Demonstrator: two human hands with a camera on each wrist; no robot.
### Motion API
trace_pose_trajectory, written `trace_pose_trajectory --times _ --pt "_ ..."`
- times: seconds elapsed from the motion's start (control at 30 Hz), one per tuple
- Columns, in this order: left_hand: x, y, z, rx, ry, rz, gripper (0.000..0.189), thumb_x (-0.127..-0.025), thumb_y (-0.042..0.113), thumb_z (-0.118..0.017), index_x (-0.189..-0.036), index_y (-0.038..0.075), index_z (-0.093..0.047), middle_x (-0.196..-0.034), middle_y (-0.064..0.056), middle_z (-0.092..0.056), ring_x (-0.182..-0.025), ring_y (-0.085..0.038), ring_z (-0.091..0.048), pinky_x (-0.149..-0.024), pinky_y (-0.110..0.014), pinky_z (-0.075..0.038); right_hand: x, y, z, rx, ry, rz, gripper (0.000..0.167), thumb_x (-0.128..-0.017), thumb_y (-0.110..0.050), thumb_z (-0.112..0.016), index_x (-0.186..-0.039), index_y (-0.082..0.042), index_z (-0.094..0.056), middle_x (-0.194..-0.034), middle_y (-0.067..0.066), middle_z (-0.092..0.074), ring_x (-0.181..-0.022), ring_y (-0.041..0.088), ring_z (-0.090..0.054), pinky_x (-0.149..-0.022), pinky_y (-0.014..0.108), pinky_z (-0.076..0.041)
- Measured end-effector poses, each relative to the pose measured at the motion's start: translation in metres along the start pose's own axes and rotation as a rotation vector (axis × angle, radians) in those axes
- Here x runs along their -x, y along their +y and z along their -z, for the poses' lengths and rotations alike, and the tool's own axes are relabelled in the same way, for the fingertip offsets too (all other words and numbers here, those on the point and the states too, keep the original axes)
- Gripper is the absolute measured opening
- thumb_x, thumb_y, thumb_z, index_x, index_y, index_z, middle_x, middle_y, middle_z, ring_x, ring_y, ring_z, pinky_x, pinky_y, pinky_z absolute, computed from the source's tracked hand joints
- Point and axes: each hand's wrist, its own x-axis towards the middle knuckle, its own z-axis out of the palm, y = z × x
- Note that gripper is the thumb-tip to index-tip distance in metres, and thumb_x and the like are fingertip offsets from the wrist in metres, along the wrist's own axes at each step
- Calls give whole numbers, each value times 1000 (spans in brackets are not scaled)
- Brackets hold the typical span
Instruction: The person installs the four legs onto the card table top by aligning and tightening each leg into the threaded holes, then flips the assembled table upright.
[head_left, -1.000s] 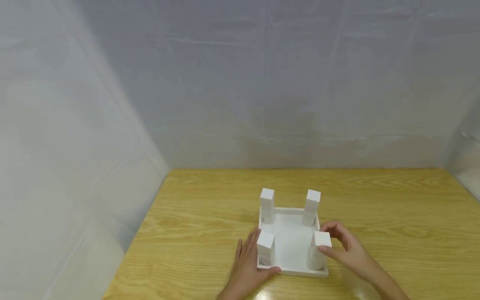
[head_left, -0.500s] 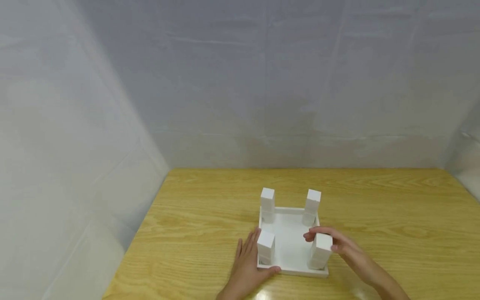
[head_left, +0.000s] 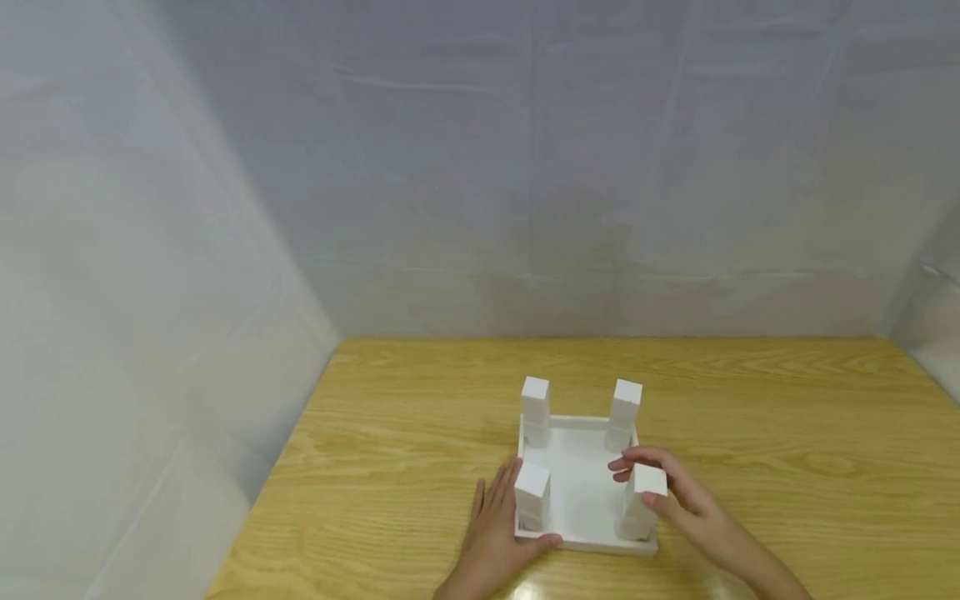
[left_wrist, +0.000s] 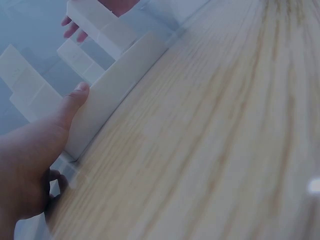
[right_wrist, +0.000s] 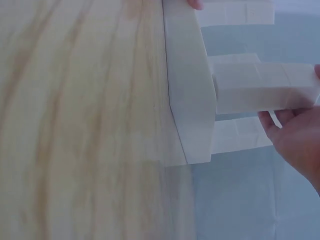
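A white, shallow, square tray-like base (head_left: 585, 483) lies on the wooden table, with an upright square-sided white post at each corner. My left hand (head_left: 497, 533) grips its near left corner, thumb along the front wall and fingers down the left side, beside the near left post (head_left: 532, 493). Around the upper part of the near right post (head_left: 639, 510) curls my right hand (head_left: 690, 500). Its thumb presses the near face while the fingers reach behind. In the right wrist view, fingertips (right_wrist: 267, 122) lie against the post's side. The post's foot meets the base at the corner.
Two more posts, the far left post (head_left: 536, 408) and the far right post (head_left: 624, 412), stand at the back corners. Wood-grain table (head_left: 405, 433) surrounds the base. Pale sheeting (head_left: 450, 167) hangs behind the table and along its sides.
My right fingers have reached further behind the near right post, and the thumb has gone out to its right side and back to its near face. The post's top has shifted slightly right.
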Motion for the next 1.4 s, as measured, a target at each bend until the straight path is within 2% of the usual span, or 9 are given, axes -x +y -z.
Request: trace_pose_trajectory --times 0.17,0.3,0.37,0.53,0.63,0.8,0.97,1.27,1.4 --pt "0 0 -1 -7 6 -7 105 -71 64 -62 -144 0 -23 -147 -12 -27 -133 -29 -24 -108 -47 -8 5 -3 8 -214 -143 -101 46 -93 12 -19 -137 7 -28 -128 19 -46 -119 21 -43 -96 22 -31" --pt "0 0 -1 -5 -2 -6 105 -71 65 -61 -144 0 -22 -147 -12 -26 -133 -30 -23 -108 -48 -7 9 0 10 -246 -124 -104 43 -91 16 -25 -134 9 -33 -125 19 -47 -120 19 -41 -96 21 -31" --pt "0 0 0 -4 -5 -7 105 -71 65 -61 -144 0 -21 -147 -12 -26 -133 -30 -23 -108 -48 -6 10 2 8 -187 -50 -95 40 -88 19 -36 -127 9 -40 -121 16 -50 -115 16 -45 -94 19 -34" --pt "0 -1 1 -7 -3 -8 105 -71 64 -61 -144 0 -21 -147 -13 -26 -133 -30 -23 -108 -49 -7 10 1 -1 188 176 -186 36 -77 8 -67 -108 -3 -53 -106 2 -57 -98 9 -52 -85 15 -38" --pt "0 -1 0 -8 -2 -5 106 -71 65 -61 -144 -1 -22 -147 -12 -26 -133 -30 -23 -108 -49 -7 9 -1 -3 268 163 -190 43 -78 4 -68 -118 -6 -52 -110 4 -58 -103 8 -51 -87 15 -36" --pt "0 -1 -1 -7 5 -8 105 -71 65 -61 -144 0 -22 -147 -13 -27 -133 -30 -24 -107 -49 -7 5 2 2 -46 -16 -19 47 -87 20 -35 -133 11 -33 -121 20 -52 -119 18 -44 -97 19 -31" --pt "0 -1 0 -1 5 -10 105 -71 64 -62 -144 0 -21 -147 -13 -27 -133 -30 -24 -107 -49 -7 7 3 6 -260 -39 -48 41 -89 20 -26 -129 14 -37 -123 14 -53 -117 17 -46 -96 22 -35" --pt "1 -1 3 1 2 -8 106 -71 64 -62 -144 0 -20 -147 -13 -26 -133 -31 -23 -107 -49 -8 9 2 -5 180 196 -120 42 -75 13 -66 -113 -1 -55 -110 3 -57 -100 8 -50 -88 12 -36" --pt "1 -1 2 -4 4 -10 105 -71 64 -61 -144 0 -21 -147 -13 -26 -133 -31 -23 -107 -49 -8 7 1 -2 105 105 -43 43 -83 17 -52 -125 5 -47 -119 14 -53 -111 14 -48 -95 16 -34"
